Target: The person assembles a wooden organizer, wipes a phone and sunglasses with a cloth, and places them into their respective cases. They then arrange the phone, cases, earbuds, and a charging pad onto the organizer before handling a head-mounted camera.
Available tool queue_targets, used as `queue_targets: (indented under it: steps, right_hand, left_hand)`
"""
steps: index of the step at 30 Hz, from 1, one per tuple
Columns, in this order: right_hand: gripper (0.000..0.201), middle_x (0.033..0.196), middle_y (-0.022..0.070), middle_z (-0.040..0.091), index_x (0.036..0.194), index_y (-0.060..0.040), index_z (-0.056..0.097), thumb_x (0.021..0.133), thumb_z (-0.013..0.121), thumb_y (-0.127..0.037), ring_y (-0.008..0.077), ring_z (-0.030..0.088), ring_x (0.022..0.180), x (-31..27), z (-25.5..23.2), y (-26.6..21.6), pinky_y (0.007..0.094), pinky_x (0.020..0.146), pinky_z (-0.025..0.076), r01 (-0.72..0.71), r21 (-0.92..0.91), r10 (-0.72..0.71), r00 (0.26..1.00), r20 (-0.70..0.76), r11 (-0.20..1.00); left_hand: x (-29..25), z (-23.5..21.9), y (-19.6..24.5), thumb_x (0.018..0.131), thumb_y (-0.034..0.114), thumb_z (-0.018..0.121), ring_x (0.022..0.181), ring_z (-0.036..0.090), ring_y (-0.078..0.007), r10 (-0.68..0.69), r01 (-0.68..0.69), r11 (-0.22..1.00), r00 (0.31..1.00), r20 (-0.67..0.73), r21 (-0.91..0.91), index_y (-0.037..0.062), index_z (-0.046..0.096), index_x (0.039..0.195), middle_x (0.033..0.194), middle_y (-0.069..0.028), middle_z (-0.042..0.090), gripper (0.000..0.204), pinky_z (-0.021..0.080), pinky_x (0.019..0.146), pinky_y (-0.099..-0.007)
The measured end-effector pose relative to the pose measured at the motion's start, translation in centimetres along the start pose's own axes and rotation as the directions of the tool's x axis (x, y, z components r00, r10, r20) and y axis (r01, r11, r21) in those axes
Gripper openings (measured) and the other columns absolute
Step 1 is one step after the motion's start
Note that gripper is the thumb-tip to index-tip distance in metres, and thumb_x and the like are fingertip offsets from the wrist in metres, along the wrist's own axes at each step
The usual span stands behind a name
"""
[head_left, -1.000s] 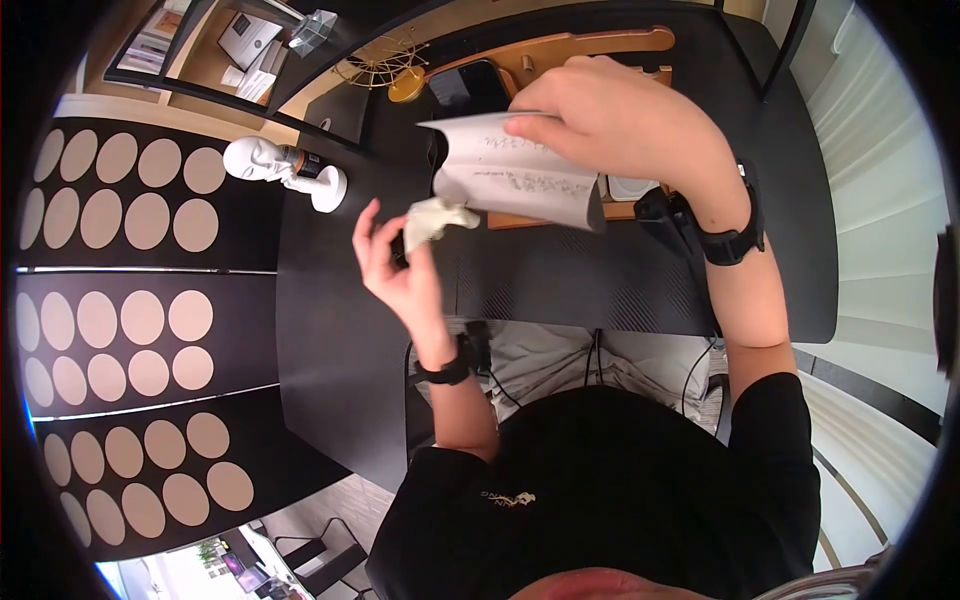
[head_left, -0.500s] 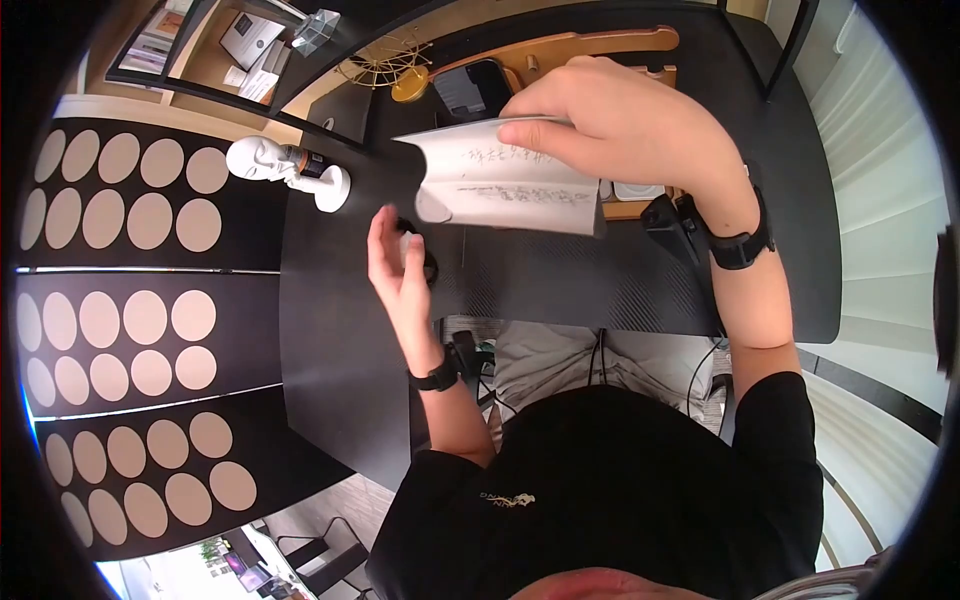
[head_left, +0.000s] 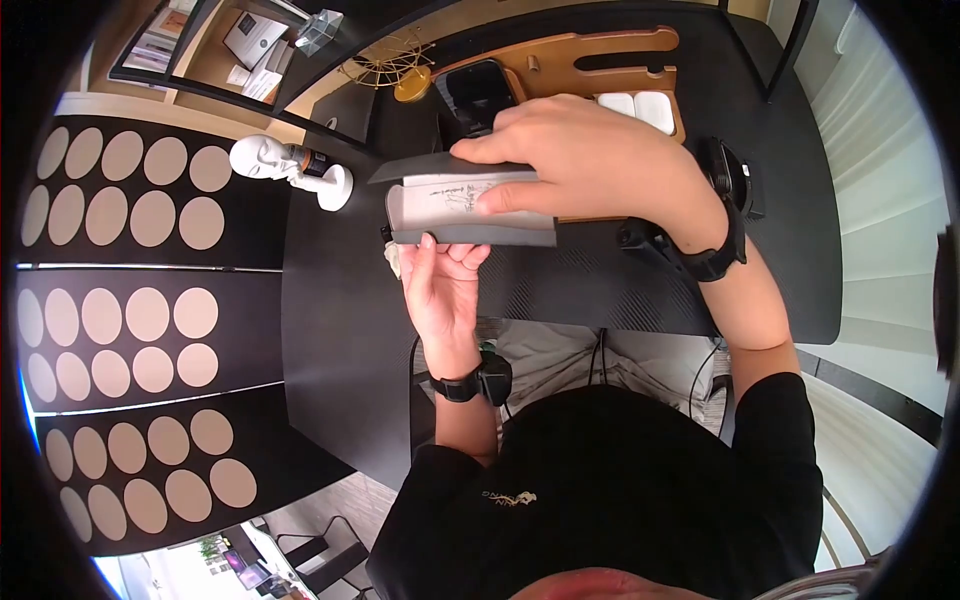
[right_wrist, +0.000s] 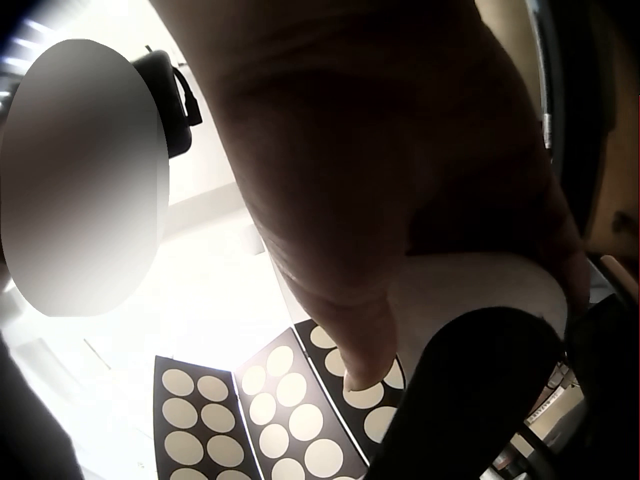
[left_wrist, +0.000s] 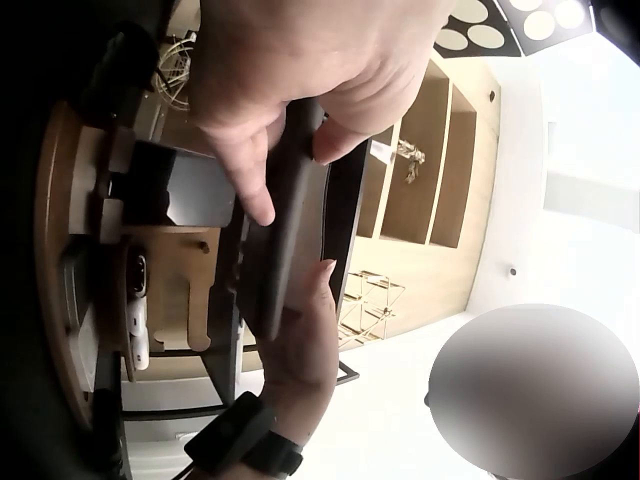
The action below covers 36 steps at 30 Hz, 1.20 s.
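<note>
A dark-covered notebook (head_left: 522, 238) is held partly open above the desk, handwriting on its pale inner page. My right hand (head_left: 610, 165) grips its upper right part, thumb over the page. At the lower edge, my left hand (head_left: 443, 290) pinches the cover with its thumb; some fingers are hidden behind. A small off-white thing (head_left: 392, 260) shows beside the left hand; whether it is held I cannot tell. In the left wrist view the dark cover (left_wrist: 290, 215) lies between the fingers of my left hand (left_wrist: 320, 75). The right wrist view shows my right hand (right_wrist: 350, 160) over the pale page (right_wrist: 470, 285).
Behind the notebook stands a wooden organizer (head_left: 600, 50) with a phone (head_left: 475, 90) and white cases (head_left: 654, 111). A gold wire ornament (head_left: 410, 85) and a white figurine (head_left: 325, 187) are at the back left. A black device (head_left: 728, 170) sits right of the organizer.
The notebook has moved left and slightly toward me, and its covers are closer together. My left hand has come from the left to grip its lower edge. My right hand moved with the notebook.
</note>
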State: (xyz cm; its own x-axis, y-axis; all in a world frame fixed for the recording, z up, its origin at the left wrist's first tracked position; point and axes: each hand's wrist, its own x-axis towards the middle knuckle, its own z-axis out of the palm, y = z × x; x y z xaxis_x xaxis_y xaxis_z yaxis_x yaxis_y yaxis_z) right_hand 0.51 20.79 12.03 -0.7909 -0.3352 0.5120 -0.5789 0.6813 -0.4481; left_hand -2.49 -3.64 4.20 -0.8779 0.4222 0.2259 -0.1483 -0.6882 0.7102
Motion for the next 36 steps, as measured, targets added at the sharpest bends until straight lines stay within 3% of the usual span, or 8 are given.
queue_targets:
  steps: [9, 18, 20, 23, 28, 31, 33, 36]
  right_hand:
    - [0.071, 0.106, 0.0133, 0.065, 0.133, -0.0049, 0.060, 0.074, 0.081, -0.037, 0.0332, 0.066, 0.097, 0.1, 0.2, -1.3, 0.0414, 0.082, 0.052, -0.060, 0.108, 0.038, 0.981, 0.191, 0.992]
    - [0.060, 0.104, 0.0141, 0.067, 0.128, -0.0045, 0.060, 0.071, 0.072, -0.014, 0.0359, 0.066, 0.098, -0.1, -0.8, -1.3, 0.0422, 0.086, 0.052, -0.049, 0.106, 0.008, 0.936, 0.353, 0.993]
    - [0.039, 0.093, 0.0162, 0.070, 0.106, -0.0044, 0.068, 0.070, 0.074, -0.018, 0.0356, 0.067, 0.097, -0.8, -0.5, -0.6, 0.0429, 0.086, 0.054, 0.084, 0.119, -0.105, 0.977, 0.185, 0.989]
    - [0.036, 0.094, 0.0163, 0.070, 0.104, -0.0044, 0.068, 0.074, 0.074, -0.024, 0.0349, 0.067, 0.098, -0.9, -1.2, 0.2, 0.0430, 0.086, 0.054, 0.062, -0.021, -0.063, 0.997, -0.046, 0.998]
    - [0.054, 0.101, 0.0169, 0.072, 0.122, -0.0059, 0.069, 0.081, 0.075, -0.040, 0.0325, 0.069, 0.098, -1.4, -4.2, 0.9, 0.0381, 0.083, 0.055, 0.054, -0.097, -0.074, 0.972, -0.222, 0.994]
    - [0.057, 0.116, 0.0167, 0.069, 0.131, -0.0045, 0.064, 0.085, 0.076, -0.037, 0.0328, 0.064, 0.106, -1.8, -5.3, 0.1, 0.0390, 0.091, 0.050, -0.086, -0.055, 0.084, 0.995, -0.044, 0.995]
    - [0.049, 0.088, 0.0175, 0.071, 0.117, -0.0032, 0.070, 0.082, 0.075, -0.037, 0.0316, 0.069, 0.078, -1.8, -4.6, 0.6, 0.0367, 0.067, 0.054, 0.035, -0.071, -0.046, 0.985, -0.167, 0.997]
    - [0.047, 0.085, 0.0171, 0.070, 0.115, -0.0028, 0.070, 0.082, 0.075, -0.036, 0.0314, 0.069, 0.074, -1.8, -4.8, 0.4, 0.0368, 0.065, 0.053, 0.052, -0.080, -0.064, 0.986, -0.156, 0.995]
  left_hand:
    - [0.6, 1.8, -0.1, 0.104, 0.008, 0.047, 0.102, 0.070, -0.0317, 0.057, -0.059, 0.998, 0.986, -0.154, -0.008, 0.0046, 0.040, 0.142, 0.121, -0.0201, 0.063, 0.038, 0.063, 0.083, -0.0415]
    - [1.1, 0.3, 1.9, 0.092, 0.019, 0.066, 0.093, 0.071, -0.0319, -0.047, 0.047, 0.997, 0.999, 0.003, 0.054, 0.0020, 0.046, 0.137, 0.113, -0.0181, 0.065, 0.052, 0.064, 0.068, -0.0421]
    - [1.3, -1.3, 2.4, 0.090, 0.020, 0.070, 0.087, 0.070, -0.0273, -0.099, 0.108, 0.948, 0.994, -0.045, 0.301, 0.0004, 0.052, 0.129, 0.108, -0.0167, 0.065, 0.047, 0.060, 0.060, -0.0370]
    - [1.5, -2.5, 3.2, 0.091, 0.018, 0.068, 0.081, 0.068, -0.0223, 0.114, -0.027, 0.934, 0.967, -0.227, 0.356, 0.0004, 0.056, 0.123, 0.106, -0.0151, 0.066, 0.038, 0.057, 0.059, -0.0335]
    - [4.3, -4.9, 3.3, 0.092, 0.009, 0.070, 0.082, 0.067, -0.0215, 0.377, -0.128, 0.859, 0.814, -0.443, 0.495, 0.0083, 0.056, 0.119, 0.107, -0.0127, 0.066, 0.031, 0.056, 0.061, -0.0344]
    - [6.6, -7.6, 3.1, 0.092, 0.003, 0.069, 0.083, 0.067, -0.0227, 0.278, -0.006, 0.833, 0.869, -0.409, 0.553, 0.0092, 0.053, 0.122, 0.108, -0.0117, 0.065, 0.035, 0.060, 0.070, -0.0396]
    - [7.8, -8.4, 2.9, 0.095, 0.002, 0.066, 0.085, 0.068, -0.0231, 0.218, 0.069, 0.820, 0.880, -0.422, 0.568, 0.0063, 0.051, 0.127, 0.108, -0.0118, 0.064, 0.036, 0.061, 0.079, -0.0430]
    - [9.3, -10.0, 3.4, 0.097, 0.002, 0.061, 0.088, 0.068, -0.0223, 0.061, 0.153, 0.874, 0.907, -0.416, 0.461, 0.0047, 0.049, 0.136, 0.110, -0.0120, 0.063, 0.041, 0.061, 0.080, -0.0429]
